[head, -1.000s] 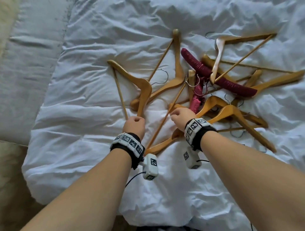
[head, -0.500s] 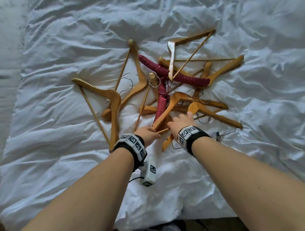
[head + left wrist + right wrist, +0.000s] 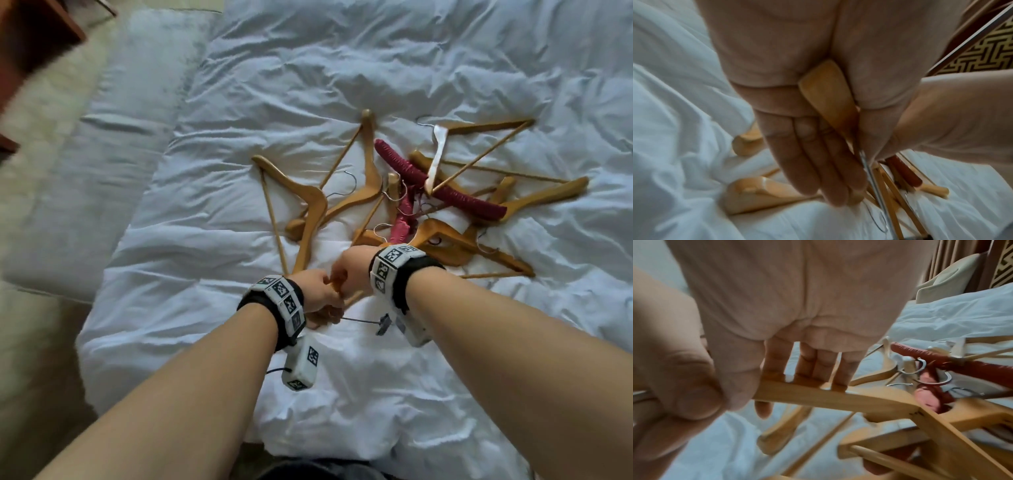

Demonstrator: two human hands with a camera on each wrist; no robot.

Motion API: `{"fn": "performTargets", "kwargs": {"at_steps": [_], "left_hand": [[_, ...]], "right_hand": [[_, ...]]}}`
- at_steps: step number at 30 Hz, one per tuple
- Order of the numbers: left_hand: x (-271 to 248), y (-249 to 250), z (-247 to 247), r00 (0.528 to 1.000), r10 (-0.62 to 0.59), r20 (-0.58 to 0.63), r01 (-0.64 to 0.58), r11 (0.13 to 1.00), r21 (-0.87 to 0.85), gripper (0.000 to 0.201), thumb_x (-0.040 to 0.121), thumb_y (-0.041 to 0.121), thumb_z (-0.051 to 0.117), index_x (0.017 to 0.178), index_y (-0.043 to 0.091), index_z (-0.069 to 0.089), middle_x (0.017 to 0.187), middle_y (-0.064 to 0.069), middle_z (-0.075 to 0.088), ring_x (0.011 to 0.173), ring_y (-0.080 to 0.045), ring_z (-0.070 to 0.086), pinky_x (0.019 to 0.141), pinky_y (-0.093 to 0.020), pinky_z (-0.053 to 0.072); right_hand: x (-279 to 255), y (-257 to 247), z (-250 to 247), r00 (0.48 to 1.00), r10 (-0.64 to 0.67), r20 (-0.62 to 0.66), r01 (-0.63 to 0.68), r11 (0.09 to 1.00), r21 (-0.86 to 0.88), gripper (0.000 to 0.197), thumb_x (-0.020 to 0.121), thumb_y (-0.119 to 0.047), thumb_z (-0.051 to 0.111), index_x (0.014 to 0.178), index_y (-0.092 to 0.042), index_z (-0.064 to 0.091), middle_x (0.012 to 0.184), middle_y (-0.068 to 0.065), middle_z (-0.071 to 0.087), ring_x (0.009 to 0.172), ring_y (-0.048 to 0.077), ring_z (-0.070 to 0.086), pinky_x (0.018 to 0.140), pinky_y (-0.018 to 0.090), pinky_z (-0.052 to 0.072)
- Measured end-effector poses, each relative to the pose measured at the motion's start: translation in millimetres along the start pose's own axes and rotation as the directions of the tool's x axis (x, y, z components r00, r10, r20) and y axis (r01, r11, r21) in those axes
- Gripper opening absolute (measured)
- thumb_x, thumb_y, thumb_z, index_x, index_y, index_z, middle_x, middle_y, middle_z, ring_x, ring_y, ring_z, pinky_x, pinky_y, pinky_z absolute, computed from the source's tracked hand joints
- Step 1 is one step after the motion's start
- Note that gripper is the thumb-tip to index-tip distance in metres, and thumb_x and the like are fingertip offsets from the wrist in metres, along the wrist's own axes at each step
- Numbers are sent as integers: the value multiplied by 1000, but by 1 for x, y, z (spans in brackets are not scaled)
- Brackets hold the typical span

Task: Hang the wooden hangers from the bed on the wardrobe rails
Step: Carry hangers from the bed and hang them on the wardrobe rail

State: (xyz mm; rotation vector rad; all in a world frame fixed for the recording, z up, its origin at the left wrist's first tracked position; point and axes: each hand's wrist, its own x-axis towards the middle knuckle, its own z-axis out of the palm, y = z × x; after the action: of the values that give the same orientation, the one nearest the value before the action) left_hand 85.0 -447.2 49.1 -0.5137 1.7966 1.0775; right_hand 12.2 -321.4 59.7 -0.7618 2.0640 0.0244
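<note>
Hangers (image 3: 442, 236) look stiff, light, snag-prone (hooks tangled on the bed (image 3: 274, 85)); left hand (image 3: 317, 291) grips one's wooden end (image 3: 828, 97), right hand (image 3: 352, 270) curls round another's arm (image 3: 818, 394).

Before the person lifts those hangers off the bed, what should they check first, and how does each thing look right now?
1. Left hand has a firm grip on a wooden hanger arm: ok.
2. Right hand has a grip on another wooden hanger: ok, fingers curl over it.
3. Held hangers are free of the pile: cannot tell; metal hooks cross close by.
4. Red padded hangers stay behind: not ok; they overlap the wooden ones.
5. Wardrobe rails ready: cannot tell, not in view.
</note>
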Motion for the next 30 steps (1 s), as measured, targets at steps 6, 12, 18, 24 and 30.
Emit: {"fn": "performTargets", "kwargs": {"at_steps": [6,12,18,24,30], "left_hand": [[-87,-73,-43,997,-82,2,81,975,-209,13,93,2,65,104,6,61,76,-12,69,69,-24,72,64,-32,59],[-207,-157,-55,984,-146,-103,98,924,-370,32,90,3,69,121,4,60,78,-13,70,72,-26,72,62,-32,59],[-356,-234,-1,921,-182,-344,-34,843,-536,27,83,0,73,107,8,65,73,-15,66,71,-29,67,73,-40,58],[-521,-318,169,718,-392,-576,-93,766,-637,30,83,6,78,107,13,63,80,-12,70,73,-27,68,65,-36,57],[-659,-360,384,308,-719,-623,125,680,-723,26,74,18,84,89,23,64,65,4,68,51,-12,61,52,-26,51]], "right_hand": [[2,-60,-11,997,10,-74,17,934,356,77,70,-35,84,139,-29,50,131,-6,57,118,18,56,101,32,46],[-6,-131,-23,953,186,-240,-126,962,244,68,78,-46,68,133,-12,47,132,14,54,116,35,56,95,39,50],[-73,-264,-11,959,-209,-190,203,978,-51,45,97,-46,42,136,-24,49,137,8,51,123,29,52,95,33,42],[-191,-425,64,882,-442,-165,471,847,246,44,95,-29,57,129,-1,58,128,18,61,118,34,59,88,34,50],[-397,-551,208,682,-732,4,701,655,282,29,96,-26,60,113,-4,52,99,11,57,92,22,53,84,34,46]]}}
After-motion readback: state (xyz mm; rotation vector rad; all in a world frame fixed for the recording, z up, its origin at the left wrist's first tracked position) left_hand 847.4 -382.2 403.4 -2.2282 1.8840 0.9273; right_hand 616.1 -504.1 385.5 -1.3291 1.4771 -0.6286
